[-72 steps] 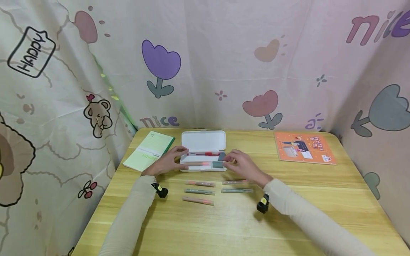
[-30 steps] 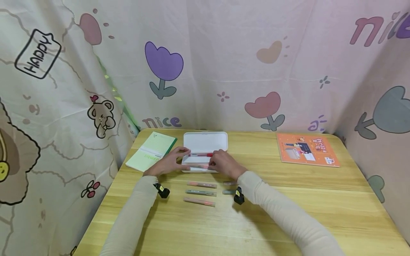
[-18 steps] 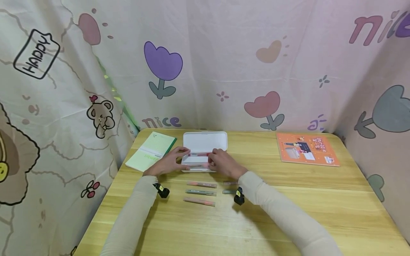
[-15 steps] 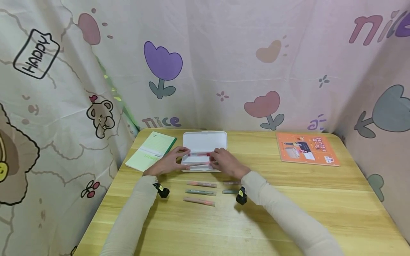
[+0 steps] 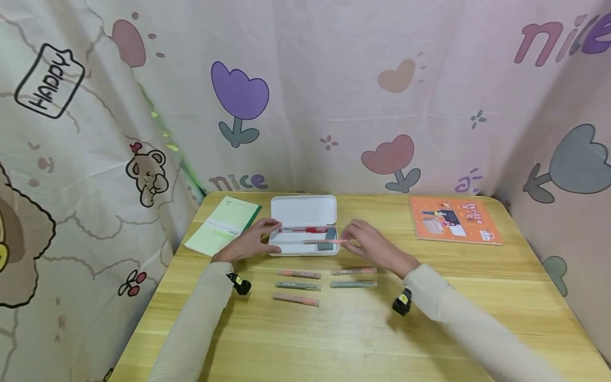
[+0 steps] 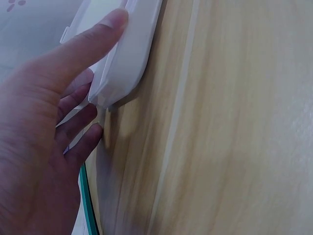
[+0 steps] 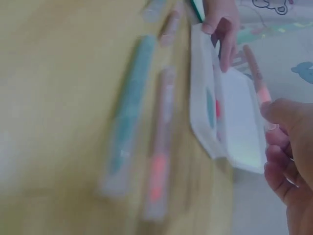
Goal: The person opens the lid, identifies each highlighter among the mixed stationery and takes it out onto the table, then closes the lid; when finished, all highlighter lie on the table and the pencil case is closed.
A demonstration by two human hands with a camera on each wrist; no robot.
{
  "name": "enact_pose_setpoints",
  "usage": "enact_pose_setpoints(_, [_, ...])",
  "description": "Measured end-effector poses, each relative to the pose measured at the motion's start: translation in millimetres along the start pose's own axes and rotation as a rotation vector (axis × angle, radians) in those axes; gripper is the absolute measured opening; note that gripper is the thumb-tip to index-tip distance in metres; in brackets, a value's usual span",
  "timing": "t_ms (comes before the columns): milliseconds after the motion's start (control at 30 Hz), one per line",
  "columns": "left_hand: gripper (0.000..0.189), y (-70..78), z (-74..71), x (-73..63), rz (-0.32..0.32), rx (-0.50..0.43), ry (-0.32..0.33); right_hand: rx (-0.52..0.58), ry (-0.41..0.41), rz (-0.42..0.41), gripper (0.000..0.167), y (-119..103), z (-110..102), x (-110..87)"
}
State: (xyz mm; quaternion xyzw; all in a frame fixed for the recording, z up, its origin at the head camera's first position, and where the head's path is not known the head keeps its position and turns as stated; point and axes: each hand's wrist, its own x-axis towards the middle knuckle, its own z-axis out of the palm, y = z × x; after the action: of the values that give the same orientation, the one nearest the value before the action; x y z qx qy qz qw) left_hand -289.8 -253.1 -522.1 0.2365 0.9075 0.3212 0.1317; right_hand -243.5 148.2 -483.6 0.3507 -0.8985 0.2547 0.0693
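A white pencil case (image 5: 303, 250) lies with its lid raised near the table's far edge. My left hand (image 5: 248, 241) grips its left end, and in the left wrist view the thumb presses the white rim (image 6: 115, 63) with the fingers bent round the corner. My right hand (image 5: 374, 246) pinches a pink marker pen (image 5: 329, 241) by its bright coral end, above the right part of the case. Inside the case are a red pen (image 5: 315, 229) and a grey-green block (image 5: 331, 233). The marker pen (image 7: 255, 73) also shows in the right wrist view.
Several pink and grey-green marker pens, such as a green pen (image 5: 353, 285), lie in two columns before the case. A green notebook (image 5: 223, 225) is to its left. An orange booklet (image 5: 453, 220) lies at the back right. A printed curtain (image 5: 310, 95) hangs behind the table.
My right hand reached into the case, took hold of the pink marker pen, and has drawn it up and to the right. The left hand stays on the case's left end.
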Motion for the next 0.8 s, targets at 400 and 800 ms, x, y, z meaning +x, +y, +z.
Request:
enact_pose_setpoints(400, [0.09, 1.7, 0.9, -0.4, -0.006, -0.013, 0.008, 0.094, 0.022, 0.057, 0.014, 8, 2, -93.3])
enact_pose_setpoints(800, [0.091, 0.8, 0.5, 0.0, -0.002, -0.013, 0.001, 0.181, -0.034, 0.056, 0.014, -1, 18, -133.4])
